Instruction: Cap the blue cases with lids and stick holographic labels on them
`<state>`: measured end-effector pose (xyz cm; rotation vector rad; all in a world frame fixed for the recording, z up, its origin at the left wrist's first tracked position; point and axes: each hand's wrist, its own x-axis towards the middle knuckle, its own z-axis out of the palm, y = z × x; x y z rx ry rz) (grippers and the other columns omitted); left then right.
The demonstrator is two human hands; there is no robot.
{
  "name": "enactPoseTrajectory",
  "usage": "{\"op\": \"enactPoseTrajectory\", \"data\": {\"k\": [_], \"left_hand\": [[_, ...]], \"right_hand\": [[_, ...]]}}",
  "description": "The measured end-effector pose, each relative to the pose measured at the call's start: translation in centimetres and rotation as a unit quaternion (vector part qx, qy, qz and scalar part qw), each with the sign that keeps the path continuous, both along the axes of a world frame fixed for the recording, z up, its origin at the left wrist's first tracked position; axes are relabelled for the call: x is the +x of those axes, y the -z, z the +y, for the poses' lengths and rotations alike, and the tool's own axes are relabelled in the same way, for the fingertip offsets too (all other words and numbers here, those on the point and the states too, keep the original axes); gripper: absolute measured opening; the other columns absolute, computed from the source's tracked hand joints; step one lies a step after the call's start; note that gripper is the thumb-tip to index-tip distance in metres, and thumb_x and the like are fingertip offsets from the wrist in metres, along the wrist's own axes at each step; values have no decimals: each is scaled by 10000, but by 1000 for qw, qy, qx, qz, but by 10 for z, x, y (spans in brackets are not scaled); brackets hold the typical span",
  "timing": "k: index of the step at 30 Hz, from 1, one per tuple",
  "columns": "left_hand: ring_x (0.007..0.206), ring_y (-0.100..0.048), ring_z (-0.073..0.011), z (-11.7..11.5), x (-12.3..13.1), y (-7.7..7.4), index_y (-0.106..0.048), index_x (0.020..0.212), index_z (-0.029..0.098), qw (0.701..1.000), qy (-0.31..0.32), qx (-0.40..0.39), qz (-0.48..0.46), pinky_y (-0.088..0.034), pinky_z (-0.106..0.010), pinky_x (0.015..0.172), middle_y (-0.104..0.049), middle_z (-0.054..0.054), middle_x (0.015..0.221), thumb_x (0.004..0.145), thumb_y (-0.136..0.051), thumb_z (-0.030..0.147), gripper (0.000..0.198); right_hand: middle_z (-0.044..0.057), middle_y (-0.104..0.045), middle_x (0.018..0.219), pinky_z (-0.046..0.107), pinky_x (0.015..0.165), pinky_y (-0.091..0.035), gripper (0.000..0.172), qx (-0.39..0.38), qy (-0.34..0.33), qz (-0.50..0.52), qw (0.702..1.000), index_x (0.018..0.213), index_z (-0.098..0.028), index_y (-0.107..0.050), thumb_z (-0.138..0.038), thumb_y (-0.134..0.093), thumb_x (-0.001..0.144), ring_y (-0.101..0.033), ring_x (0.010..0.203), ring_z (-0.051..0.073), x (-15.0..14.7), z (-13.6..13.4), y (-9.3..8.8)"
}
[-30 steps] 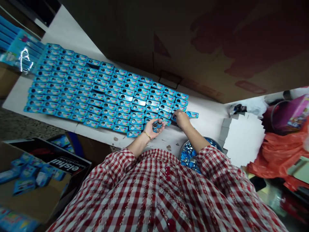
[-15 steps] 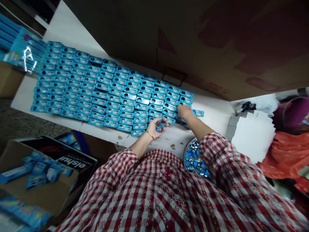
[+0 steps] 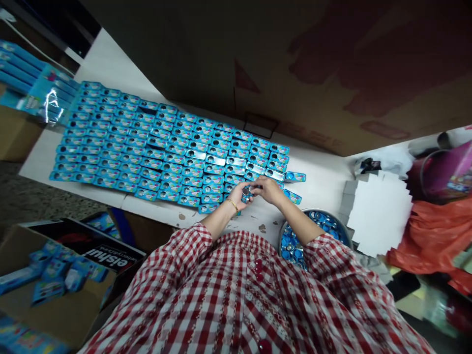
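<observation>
Rows of small blue boxes (image 3: 162,147) with round holes cover the white table (image 3: 320,184). My left hand (image 3: 239,192) is closed round a few small blue-and-silver round pots (image 3: 246,191) at the near right end of the rows. My right hand (image 3: 269,189) has come over to the left hand and pinches at one of those pots. Two loose blue boxes (image 3: 295,176) lie just right of my hands. A metal bowl (image 3: 334,222) full of the same pots sits under my right forearm.
A big brown cardboard wall (image 3: 332,73) stands behind the table. A stack of white card sheets (image 3: 379,211) lies at right, with an orange bag (image 3: 431,236) beyond. A cardboard carton (image 3: 55,295) with blue packs is on the floor at left.
My right hand has drawn back from the boxes at the right end of the rows and met my left hand at the pots. The left hand has stayed near the table's front edge.
</observation>
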<state>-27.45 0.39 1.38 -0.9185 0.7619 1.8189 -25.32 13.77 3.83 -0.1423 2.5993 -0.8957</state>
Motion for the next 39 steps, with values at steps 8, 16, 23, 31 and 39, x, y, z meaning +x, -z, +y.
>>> {"op": "enactPoseTrajectory", "data": {"k": [8, 16, 23, 31, 39], "left_hand": [[439, -537, -90, 10, -2, -1, -569, 760, 125, 998, 64, -3, 11, -317, -153, 312, -586, -18, 572, 831, -491, 252, 164], [568, -604, -117, 4, -12, 0, -607, 876, 112, 996, 51, 53, 48, -344, -142, 345, -659, -81, 743, 844, -468, 225, 183], [543, -591, -112, -5, -11, 0, -606, 870, 119, 998, 33, 22, 50, -347, -151, 349, -623, -50, 672, 817, -516, 234, 155], [527, -584, -101, -8, -22, -1, -590, 837, 135, 996, 47, 37, 74, -341, -146, 341, -605, -33, 663, 833, -535, 318, 191], [465, -582, -122, 5, -21, 4, -588, 765, 124, 989, 112, 5, 95, -335, -161, 323, -589, -46, 592, 815, -474, 568, 461]], "right_hand": [[61, -636, 857, 251, 729, -405, 169, 12, -35, 58, 998, 907, -171, -676, -172, -544, 801, -556, 809, 160, 8, 20, -3], [72, -679, 999, 287, 842, -420, 234, 120, 174, -35, 977, 967, -179, -680, -215, -485, 844, -592, 974, 205, -27, 62, 15], [206, -608, 1116, 350, 794, -464, 456, 273, 105, -165, 942, 1191, -109, -530, -221, -628, 760, -583, 1026, 296, -68, 47, 19], [195, -618, 1082, 366, 811, -459, 570, 307, 74, -167, 934, 1227, -109, -502, -268, -700, 717, -582, 1021, 296, -74, 49, 19], [58, -624, 991, 267, 770, -433, 265, -7, -10, -2, 1000, 1037, -208, -670, -309, -629, 795, -589, 869, 166, -37, 21, -4]]}}
